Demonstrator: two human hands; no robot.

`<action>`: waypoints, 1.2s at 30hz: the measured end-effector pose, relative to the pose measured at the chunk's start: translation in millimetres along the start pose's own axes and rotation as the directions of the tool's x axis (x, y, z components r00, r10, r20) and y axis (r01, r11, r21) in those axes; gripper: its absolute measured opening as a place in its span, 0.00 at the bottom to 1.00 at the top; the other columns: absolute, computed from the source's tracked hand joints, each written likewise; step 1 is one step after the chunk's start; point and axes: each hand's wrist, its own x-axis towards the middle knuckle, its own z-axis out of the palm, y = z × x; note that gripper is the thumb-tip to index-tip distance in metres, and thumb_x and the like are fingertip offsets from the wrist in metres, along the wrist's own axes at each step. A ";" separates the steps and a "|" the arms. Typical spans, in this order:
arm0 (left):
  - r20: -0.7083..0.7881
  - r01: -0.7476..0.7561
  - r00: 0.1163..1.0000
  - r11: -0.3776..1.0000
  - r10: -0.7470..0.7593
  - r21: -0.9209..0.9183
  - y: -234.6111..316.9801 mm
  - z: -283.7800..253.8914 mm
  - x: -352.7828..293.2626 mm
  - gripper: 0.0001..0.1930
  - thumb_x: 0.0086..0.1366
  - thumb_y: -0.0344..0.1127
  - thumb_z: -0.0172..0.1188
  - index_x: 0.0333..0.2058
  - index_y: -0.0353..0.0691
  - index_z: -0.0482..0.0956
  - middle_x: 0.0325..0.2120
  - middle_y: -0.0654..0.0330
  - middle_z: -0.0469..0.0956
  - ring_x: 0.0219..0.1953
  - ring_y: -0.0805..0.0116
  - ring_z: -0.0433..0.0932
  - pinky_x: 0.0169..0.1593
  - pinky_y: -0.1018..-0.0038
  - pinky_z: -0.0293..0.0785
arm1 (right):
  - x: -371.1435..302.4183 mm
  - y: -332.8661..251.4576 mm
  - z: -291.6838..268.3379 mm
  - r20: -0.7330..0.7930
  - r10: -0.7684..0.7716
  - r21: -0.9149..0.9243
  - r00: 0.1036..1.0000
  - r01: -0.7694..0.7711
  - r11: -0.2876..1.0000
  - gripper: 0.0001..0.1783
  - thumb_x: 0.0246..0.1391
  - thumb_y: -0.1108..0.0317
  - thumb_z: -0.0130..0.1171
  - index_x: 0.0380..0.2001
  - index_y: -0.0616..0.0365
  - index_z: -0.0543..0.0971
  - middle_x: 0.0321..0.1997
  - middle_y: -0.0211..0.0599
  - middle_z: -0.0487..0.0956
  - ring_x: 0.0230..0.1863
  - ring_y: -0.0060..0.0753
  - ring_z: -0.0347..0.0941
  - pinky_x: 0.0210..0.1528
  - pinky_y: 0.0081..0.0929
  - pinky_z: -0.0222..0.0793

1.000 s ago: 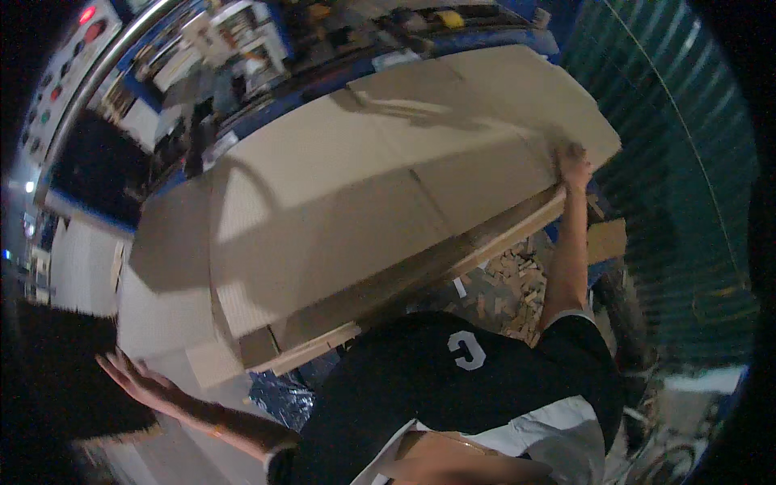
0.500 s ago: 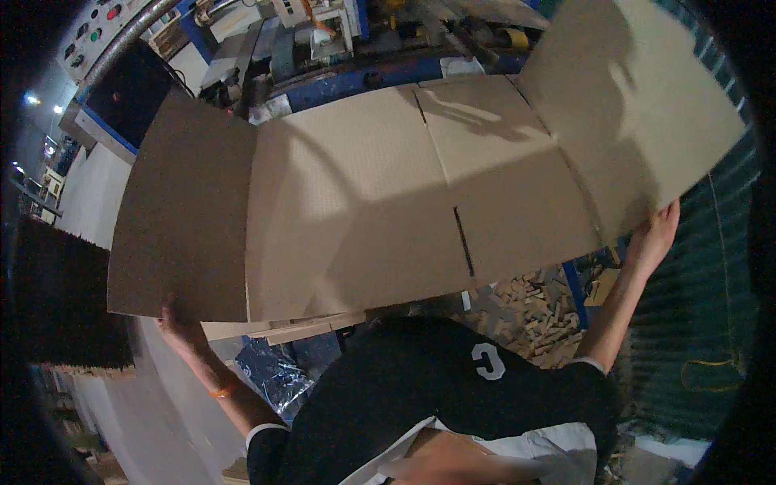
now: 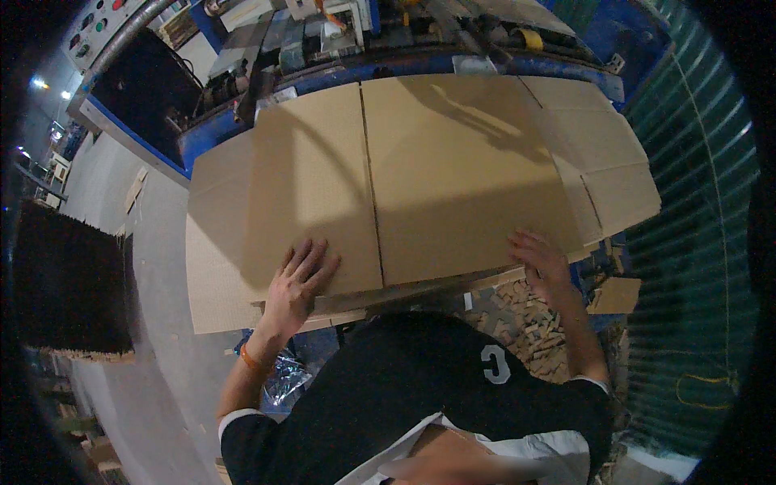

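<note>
A folded brown cardboard box blank [image 3: 461,178] lies flat before me. Its two end panels are turned inward and meet along a dark seam left of the middle. My left hand [image 3: 297,287] rests flat with spread fingers on the left panel, near its front edge. Over the front right edge is my right hand [image 3: 543,263], its fingers stretched out on the cardboard and slightly blurred. Beneath the folded blank, another cardboard sheet [image 3: 217,234] sticks out at the left and right.
Behind the cardboard stands a blue-framed machine [image 3: 234,125] with rollers; a control panel [image 3: 97,32] with buttons is at the far left. Cardboard scraps [image 3: 521,323] lie below on the right. A green corrugated wall [image 3: 695,210] runs along the right, and a dark stack [image 3: 73,283] stands left.
Both raised end panels have been folded inward and now lie flat. My hands have let go of the outer edges and moved inward onto the cardboard.
</note>
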 end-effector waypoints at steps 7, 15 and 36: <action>-0.253 0.026 0.967 0.999 -0.031 -0.023 -45.1 7.9 38.7 0.36 0.48 0.25 0.54 0.59 0.49 0.60 0.60 0.55 0.57 0.62 0.53 0.55 0.63 0.56 0.50 | 78.5 63.5 0.1 0.152 -0.099 -0.354 0.983 0.148 0.923 0.35 0.42 0.47 0.58 0.54 0.49 0.68 0.62 0.41 0.61 0.64 0.47 0.53 0.63 0.45 0.48; -0.459 0.082 0.886 0.997 -0.066 0.015 -131.3 14.3 146.5 0.30 0.53 0.25 0.50 0.58 0.47 0.62 0.56 0.55 0.63 0.57 0.54 0.62 0.61 0.64 0.56 | 203.1 118.2 2.5 0.144 0.112 -0.440 0.983 -0.038 0.897 0.41 0.42 0.33 0.49 0.59 0.36 0.63 0.62 0.37 0.60 0.63 0.47 0.54 0.61 0.39 0.53; -0.391 0.877 0.036 0.217 -0.920 -0.430 -177.1 72.6 -172.1 0.22 0.59 0.38 0.53 0.50 0.33 0.69 0.44 0.50 0.71 0.46 0.53 0.70 0.49 0.66 0.66 | -173.4 396.3 -162.5 -0.296 0.950 0.933 0.100 -0.184 0.310 0.33 0.51 0.47 0.54 0.52 0.63 0.67 0.51 0.40 0.72 0.51 0.32 0.67 0.52 0.31 0.63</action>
